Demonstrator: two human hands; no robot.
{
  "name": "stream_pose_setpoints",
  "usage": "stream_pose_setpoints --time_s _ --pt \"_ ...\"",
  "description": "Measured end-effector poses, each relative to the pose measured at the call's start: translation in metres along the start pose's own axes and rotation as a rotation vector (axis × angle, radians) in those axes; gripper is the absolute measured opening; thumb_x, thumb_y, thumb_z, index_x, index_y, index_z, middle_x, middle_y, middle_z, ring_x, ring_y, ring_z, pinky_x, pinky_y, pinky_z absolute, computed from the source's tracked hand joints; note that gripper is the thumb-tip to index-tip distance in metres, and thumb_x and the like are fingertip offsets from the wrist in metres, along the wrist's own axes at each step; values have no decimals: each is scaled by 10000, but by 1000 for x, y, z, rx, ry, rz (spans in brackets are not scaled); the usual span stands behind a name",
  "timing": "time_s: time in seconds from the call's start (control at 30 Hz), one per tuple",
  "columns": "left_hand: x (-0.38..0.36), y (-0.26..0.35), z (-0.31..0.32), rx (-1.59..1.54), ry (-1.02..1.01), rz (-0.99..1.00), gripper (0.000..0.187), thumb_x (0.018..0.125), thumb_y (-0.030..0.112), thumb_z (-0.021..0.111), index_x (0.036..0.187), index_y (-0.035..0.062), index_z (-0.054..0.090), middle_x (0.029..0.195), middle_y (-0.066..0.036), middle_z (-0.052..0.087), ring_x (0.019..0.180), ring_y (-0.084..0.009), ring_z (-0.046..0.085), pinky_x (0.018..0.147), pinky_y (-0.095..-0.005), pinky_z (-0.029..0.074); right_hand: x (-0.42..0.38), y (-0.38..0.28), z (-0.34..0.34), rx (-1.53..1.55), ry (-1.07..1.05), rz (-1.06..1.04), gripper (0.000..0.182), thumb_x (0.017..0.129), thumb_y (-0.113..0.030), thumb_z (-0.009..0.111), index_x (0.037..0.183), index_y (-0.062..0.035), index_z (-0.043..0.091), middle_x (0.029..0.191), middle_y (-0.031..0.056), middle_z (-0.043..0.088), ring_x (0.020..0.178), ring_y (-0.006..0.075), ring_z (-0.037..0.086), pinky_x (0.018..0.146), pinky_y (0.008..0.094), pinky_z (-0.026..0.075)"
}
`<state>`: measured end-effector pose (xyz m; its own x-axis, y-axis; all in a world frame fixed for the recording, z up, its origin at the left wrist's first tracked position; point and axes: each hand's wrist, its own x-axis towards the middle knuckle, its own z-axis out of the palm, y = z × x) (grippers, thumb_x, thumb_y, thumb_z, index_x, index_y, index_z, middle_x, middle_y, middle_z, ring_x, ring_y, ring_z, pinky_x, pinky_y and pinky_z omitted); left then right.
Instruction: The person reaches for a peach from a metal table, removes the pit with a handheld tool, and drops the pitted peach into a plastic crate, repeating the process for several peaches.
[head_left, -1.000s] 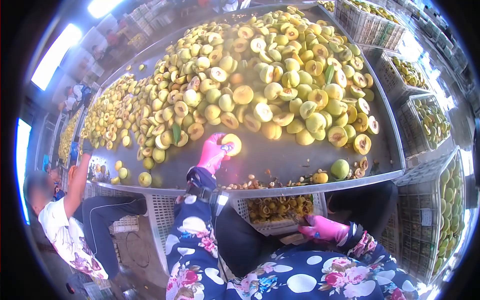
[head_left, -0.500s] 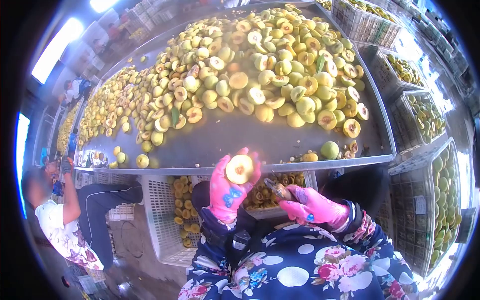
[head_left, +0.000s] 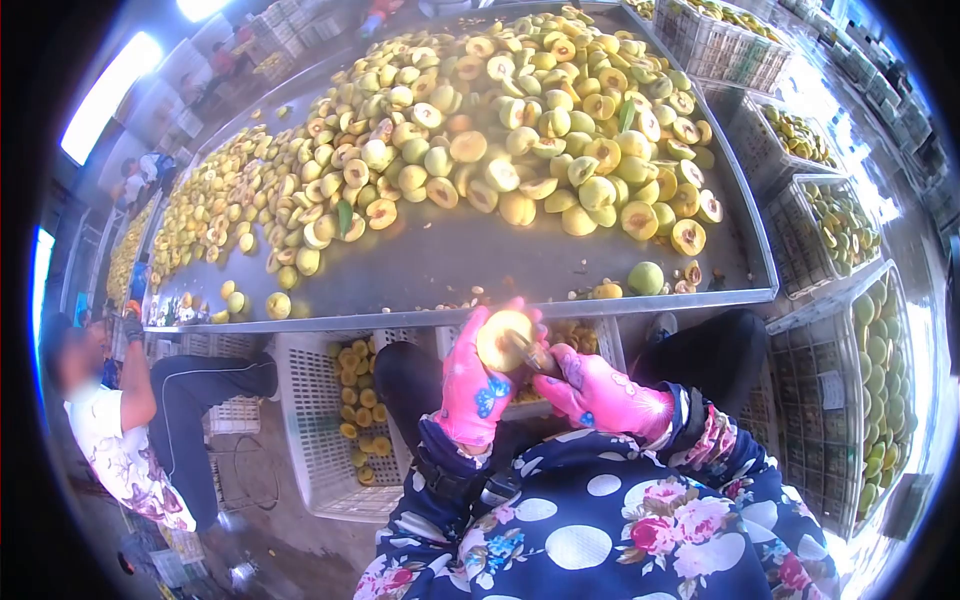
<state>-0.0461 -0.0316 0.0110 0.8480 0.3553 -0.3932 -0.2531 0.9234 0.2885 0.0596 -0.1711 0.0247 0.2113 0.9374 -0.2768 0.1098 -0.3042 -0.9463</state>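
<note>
My left hand (head_left: 474,392), in a pink glove, holds a halved peach (head_left: 497,338) with its cut face up. My right hand (head_left: 606,396), gloved the same way, is closed around a short metal pitting tool (head_left: 538,357). The tip of the tool meets the cut face near its middle, and the fingers partly hide the rest. Both hands are just short of the near rim of a metal table (head_left: 420,265). A large heap of peach halves (head_left: 465,150) covers the far part of that table.
Below the rim stand a white crate (head_left: 325,440) of peach halves and another behind my hands. Several full crates (head_left: 850,400) line the right side. A whole-looking peach (head_left: 646,278) lies near the rim. At left sits a co-worker (head_left: 130,430).
My right hand has moved left and brought the tool onto the peach half. My left hand has shifted slightly right. The whole view has shifted a little.
</note>
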Motion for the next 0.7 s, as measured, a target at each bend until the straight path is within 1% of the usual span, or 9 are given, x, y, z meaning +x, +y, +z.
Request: stream_pose_setpoints --time_s 0.03,0.13,0.23,0.3,0.43,0.53,0.6,0.67,0.7 --pt "-1 -1 3 22 4 10 453 962 337 407 1221 -29 473 1092 -212 565 940 -328 569 823 -436 490 0 -1 0 -6 0 5 169 930 -153 518 934 4 455 595 67 501 517 133 487 463 304 376" --pt "-4 -3 8 110 45 57 418 958 312 438 1196 -28 489 1063 -192 579 920 -292 580 791 -388 503 3 14 4 -89 -14 -21 253 946 -237 501 1038 -9 440 685 49 547 535 113 502 496 276 411" --pt "-1 -13 6 229 120 136 364 951 276 473 1155 -22 519 1023 -165 599 890 -253 592 759 -344 511 4 18 7 -215 53 -163 247 947 -223 490 1013 8 433 671 102 560 557 195 559 517 326 435" --pt "0 -17 3 299 150 180 328 945 253 494 1126 -16 539 991 -147 612 865 -233 599 744 -326 512 6 19 8 -246 53 -178 250 936 -211 498 1001 20 429 670 155 568 591 279 588 538 366 448" --pt "5 -15 -6 362 149 115 318 939 250 507 1105 -16 555 968 -138 621 845 -224 609 724 -323 514 9 24 3 -366 -3 -147 252 910 -197 521 982 27 430 680 225 575 641 397 595 555 418 459" --pt "5 -12 -9 483 138 65 314 931 242 523 1104 -18 557 968 -139 623 837 -220 615 710 -317 517 9 21 -3 -416 -59 -131 259 891 -183 533 982 37 431 714 267 577 683 446 582 571 453 460" --pt "8 -11 -13 566 135 47 316 928 242 531 1104 -19 558 973 -140 623 838 -220 616 707 -314 520 11 31 -3 -480 -120 -160 263 906 -212 520 975 28 437 665 209 576 615 381 592 533 413 464" --pt "9 -14 -11 552 161 53 318 928 243 532 1106 -20 557 972 -141 623 831 -218 614 706 -315 522 12 36 -4 -307 -188 -74 278 920 -253 497 1002 9 452 639 135 555 537 281 562 484 356 451" --pt "9 -16 -11 545 177 53 319 928 243 532 1107 -20 557 971 -142 623 828 -217 613 706 -315 523 10 27 -7 -99 -225 30 294 927 -279 482 1033 -6 464 637 91 533 492 213 527 453 319 435"
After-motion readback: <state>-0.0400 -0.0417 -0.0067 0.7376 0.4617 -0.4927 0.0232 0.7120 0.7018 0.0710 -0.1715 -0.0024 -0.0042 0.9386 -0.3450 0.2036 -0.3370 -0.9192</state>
